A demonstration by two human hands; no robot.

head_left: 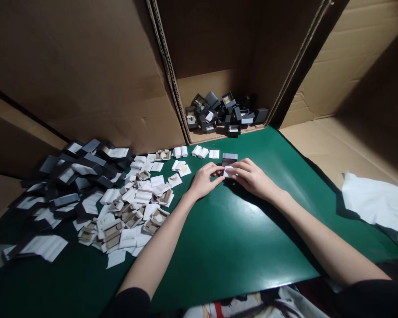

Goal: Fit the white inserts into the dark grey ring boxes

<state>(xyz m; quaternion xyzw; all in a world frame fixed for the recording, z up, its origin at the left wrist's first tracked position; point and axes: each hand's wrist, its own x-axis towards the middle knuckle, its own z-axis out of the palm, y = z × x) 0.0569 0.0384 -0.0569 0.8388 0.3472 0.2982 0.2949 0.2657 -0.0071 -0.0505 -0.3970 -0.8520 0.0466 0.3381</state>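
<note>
Both my hands meet over a small dark box [226, 162] on the green table [232, 238]. My left hand [205, 179] pinches its left side, fingers curled. My right hand [252, 176] grips the right side and presses a small white insert [228, 172] at the box's front. A grey lid-like piece [230, 156] lies just behind the box. White folded inserts [199, 151] lie in a row to the left of it.
A heap of white and tan inserts [135, 207] and dark flat box parts [76, 172] covers the table's left. An open cardboard carton [215, 84] at the back holds several finished dark boxes [223, 115]. White paper [374, 201] lies at right.
</note>
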